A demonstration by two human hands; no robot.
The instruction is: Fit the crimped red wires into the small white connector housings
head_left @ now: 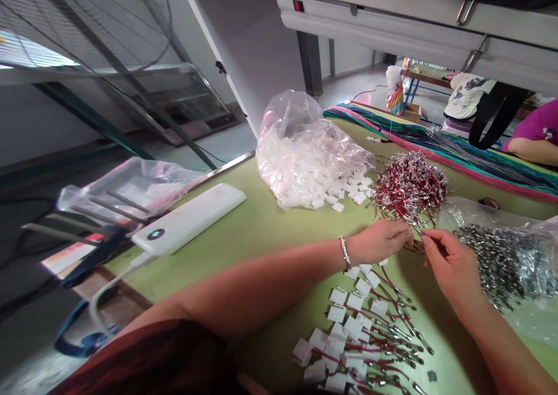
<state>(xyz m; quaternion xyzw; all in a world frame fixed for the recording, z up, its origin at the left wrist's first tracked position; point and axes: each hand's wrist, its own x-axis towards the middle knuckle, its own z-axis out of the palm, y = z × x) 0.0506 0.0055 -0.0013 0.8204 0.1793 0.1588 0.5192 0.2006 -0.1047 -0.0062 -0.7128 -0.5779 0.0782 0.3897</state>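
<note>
My right hand [455, 264] has thumb and forefinger pinched on a small metal-tipped wire lead [419, 232], just in front of the red wire pile [410, 185]. My left hand [386, 238] is right beside it (fingertips are partly hidden, so can't tell what that grip's doing). Wires with white connector housings [355, 300] lie below my hands.

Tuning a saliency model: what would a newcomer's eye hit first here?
Most striking is the tangled mound of shiny-tipped red wires, just beyond the left hand and right hand. Left of it, a clear plastic bag spills small white pieces. Pink, teal and blue strands stretch behind both.
</note>
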